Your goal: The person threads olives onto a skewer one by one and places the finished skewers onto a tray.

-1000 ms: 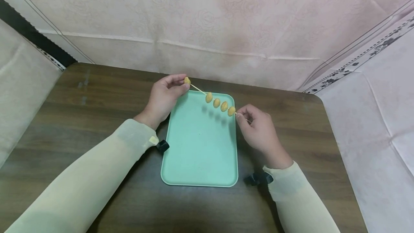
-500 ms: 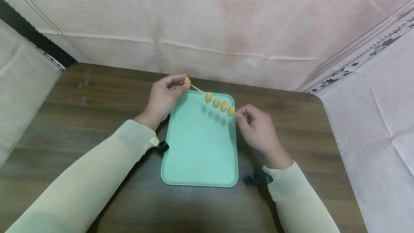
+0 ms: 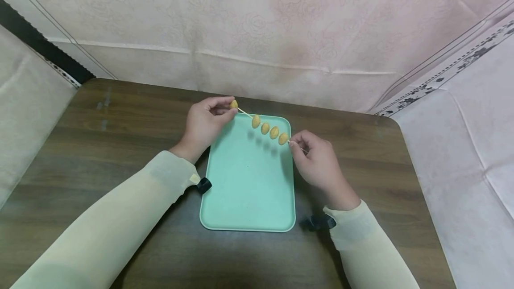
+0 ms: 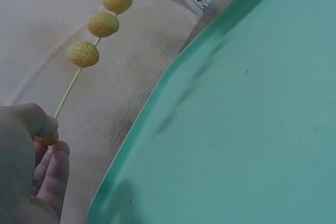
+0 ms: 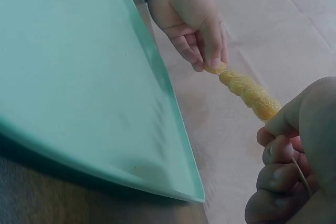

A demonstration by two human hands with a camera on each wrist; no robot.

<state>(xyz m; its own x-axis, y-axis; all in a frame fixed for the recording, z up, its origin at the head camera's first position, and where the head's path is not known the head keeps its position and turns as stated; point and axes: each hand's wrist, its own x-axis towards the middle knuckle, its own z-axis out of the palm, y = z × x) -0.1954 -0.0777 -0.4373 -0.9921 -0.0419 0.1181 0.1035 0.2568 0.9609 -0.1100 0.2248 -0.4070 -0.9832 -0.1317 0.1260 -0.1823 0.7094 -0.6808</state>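
Note:
A thin wooden skewer (image 4: 66,95) is held slantwise above the far part of a mint-green tray (image 3: 249,182). Several yellow, wrinkled oval balls (image 3: 265,128) are threaded close together towards its right end. My left hand (image 3: 205,121) pinches a single yellow ball (image 3: 234,105) between thumb and fingers at the skewer's left end; bare stick shows between this ball and the others. My right hand (image 3: 317,157) grips the skewer's other end just past the row, and a bit of stick (image 5: 301,174) shows among its curled fingers. The skewer's left tip is hidden.
The tray lies on a dark brown wooden table (image 3: 120,182). Pale patterned cloth (image 3: 257,26) hangs behind the table and along its sides. A small black wrist device (image 3: 204,185) sits at the left cuff, over the tray's left edge.
My right hand has shifted left with the skewer and its row of balls. My left hand has moved slightly down and right, so its ball is closer to the others.

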